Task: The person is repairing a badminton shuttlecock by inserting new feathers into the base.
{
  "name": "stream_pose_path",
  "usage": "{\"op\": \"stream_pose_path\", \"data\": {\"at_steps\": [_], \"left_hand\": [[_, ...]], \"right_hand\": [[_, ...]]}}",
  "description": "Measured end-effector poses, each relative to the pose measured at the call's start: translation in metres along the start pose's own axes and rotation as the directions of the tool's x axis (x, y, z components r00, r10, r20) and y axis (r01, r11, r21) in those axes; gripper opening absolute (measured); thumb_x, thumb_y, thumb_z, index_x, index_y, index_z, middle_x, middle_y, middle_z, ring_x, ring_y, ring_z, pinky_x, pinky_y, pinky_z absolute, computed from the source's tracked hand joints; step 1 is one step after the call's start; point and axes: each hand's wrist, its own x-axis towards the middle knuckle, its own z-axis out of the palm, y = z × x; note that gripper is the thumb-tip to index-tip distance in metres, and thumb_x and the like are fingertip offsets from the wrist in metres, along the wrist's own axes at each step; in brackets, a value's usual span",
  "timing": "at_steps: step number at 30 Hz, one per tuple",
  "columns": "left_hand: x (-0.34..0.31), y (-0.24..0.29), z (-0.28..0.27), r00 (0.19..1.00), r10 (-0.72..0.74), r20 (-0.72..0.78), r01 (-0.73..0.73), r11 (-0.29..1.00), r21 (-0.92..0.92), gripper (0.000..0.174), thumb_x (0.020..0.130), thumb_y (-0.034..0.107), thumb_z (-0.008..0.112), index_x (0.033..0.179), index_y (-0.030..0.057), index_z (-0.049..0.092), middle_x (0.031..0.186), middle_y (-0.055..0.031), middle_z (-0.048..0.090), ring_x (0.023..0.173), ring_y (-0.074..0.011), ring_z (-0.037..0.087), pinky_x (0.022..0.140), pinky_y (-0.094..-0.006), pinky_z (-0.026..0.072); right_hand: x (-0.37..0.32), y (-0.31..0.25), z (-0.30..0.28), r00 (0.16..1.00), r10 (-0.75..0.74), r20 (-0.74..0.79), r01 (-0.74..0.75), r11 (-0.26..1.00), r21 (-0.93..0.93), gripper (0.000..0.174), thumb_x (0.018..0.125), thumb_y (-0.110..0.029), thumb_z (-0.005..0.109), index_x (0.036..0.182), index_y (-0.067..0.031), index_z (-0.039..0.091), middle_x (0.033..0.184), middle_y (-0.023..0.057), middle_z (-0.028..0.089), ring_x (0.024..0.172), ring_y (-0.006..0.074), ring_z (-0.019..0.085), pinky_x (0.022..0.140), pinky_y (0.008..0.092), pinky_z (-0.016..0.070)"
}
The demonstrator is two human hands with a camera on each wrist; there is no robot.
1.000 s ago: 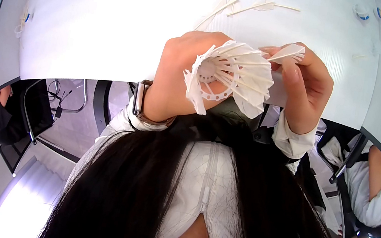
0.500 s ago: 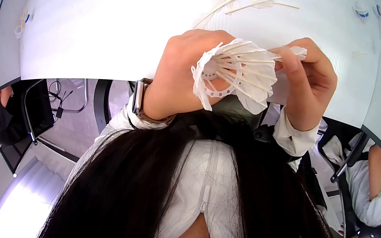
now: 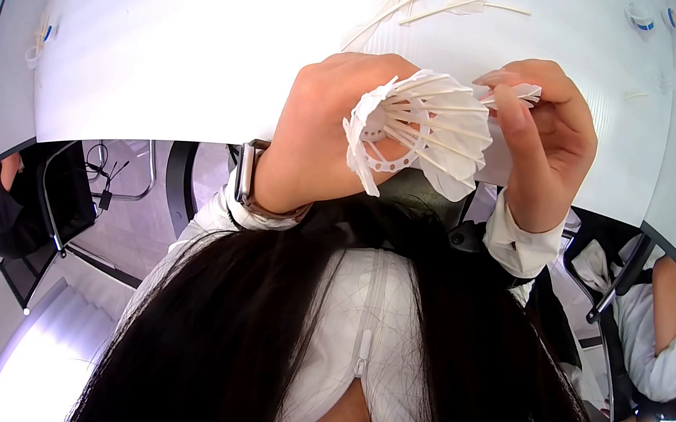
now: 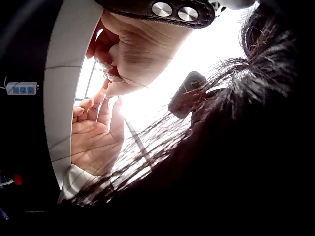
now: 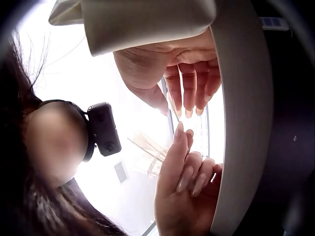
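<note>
A white feather shuttlecock (image 3: 448, 131) is in my left hand (image 3: 319, 133), its feathered open end facing up toward the head camera. A gap in the feathers bares part of its holed ring, and its pale base shows deep inside. Just right of the skirt, my right hand (image 3: 551, 148) pinches a loose white feather (image 3: 526, 97) between thumb and fingers. In the right wrist view the shuttlecock (image 5: 147, 152) shows beside the left hand (image 5: 179, 191), whose fingers are curled. There the right hand (image 5: 167, 73) reaches toward a left fingertip.
Several loose feathers (image 3: 440, 11) lie on the white table (image 3: 163, 33) beyond my hands. Small rolls of tape (image 3: 640, 22) sit at the far right. Long dark hair (image 3: 208, 305) hangs close below the hands, and other people sit at both sides.
My right hand has shifted slightly away from me and turned with the feather, which now shows narrower. The shuttlecock has tilted a little and moved slightly right in my left hand.
</note>
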Motion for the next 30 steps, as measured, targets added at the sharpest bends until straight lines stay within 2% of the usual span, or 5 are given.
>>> {"op": "stream_pose_path", "data": {"at_steps": [9,17,22,27,30], "left_hand": [[0.0001,0.0002,0.0,1.0,-0.019,0.013,0.019,1.0,-0.024,0.026,0.069,0.014,0.073,0.091,0.0028,0.067,0.079,-0.0097,0.068,0.07,-0.0283,0.065,0.064,-0.0332,0.0503],[-0.0003,0.0021,-0.001,0.999,-0.038,0.025,0.039,0.999,-0.015,0.026,0.069,0.014,0.073,0.091,0.0028,0.067,0.08,-0.0089,0.068,0.07,-0.0275,0.065,0.064,-0.0329,0.0503],[-0.0024,0.0002,-0.0005,0.997,-0.067,0.031,0.067,0.998,-0.013,0.025,0.069,0.014,0.073,0.091,0.0027,0.067,0.08,-0.0087,0.069,0.07,-0.0273,0.065,0.064,-0.0328,0.0504],[-0.0005,-0.0019,-0.0011,1.0,0.001,0.026,0.0,1.0,-0.015,0.025,0.069,0.014,0.073,0.091,0.0026,0.067,0.081,-0.0092,0.069,0.07,-0.0276,0.065,0.065,-0.0331,0.0505],[-0.001,-0.0018,-0.0009,1.0,-0.017,0.023,0.017,0.999,-0.03,0.025,0.069,0.014,0.073,0.091,0.0025,0.067,0.081,-0.0096,0.069,0.07,-0.028,0.065,0.065,-0.0335,0.0506]], "right_hand": [[0.0014,0.0031,-0.0015,0.998,-0.058,-0.004,0.058,0.996,0.066,0.006,0.092,0.002,0.061,0.097,0.0038,0.062,0.095,0.0106,0.065,0.082,0.0128,0.061,0.075,0.0238,0.0481],[0.0016,0.004,-0.003,0.998,-0.055,-0.019,0.056,0.998,0.041,0.014,0.096,-0.01,0.057,0.095,0.0017,0.065,0.093,0.0107,0.068,0.079,0.0129,0.061,0.073,0.0241,0.0486],[0.0019,0.0037,-0.0055,0.999,-0.019,-0.041,0.022,0.997,0.075,0.017,0.097,-0.011,0.055,0.095,0.0014,0.066,0.091,0.0105,0.068,0.077,0.0127,0.062,0.071,0.0239,0.049],[0.0011,0.0026,-0.0032,0.997,0.009,-0.071,-0.002,0.996,0.094,0.017,0.097,-0.012,0.056,0.096,0.0022,0.066,0.091,0.0097,0.068,0.077,0.0122,0.062,0.071,0.0235,0.0494],[0.0004,0.0037,-0.001,0.996,0.0,-0.087,0.007,0.996,0.087,0.016,0.097,-0.011,0.058,0.095,0.0027,0.066,0.091,0.009,0.068,0.077,0.0119,0.062,0.071,0.0234,0.0494]]}}
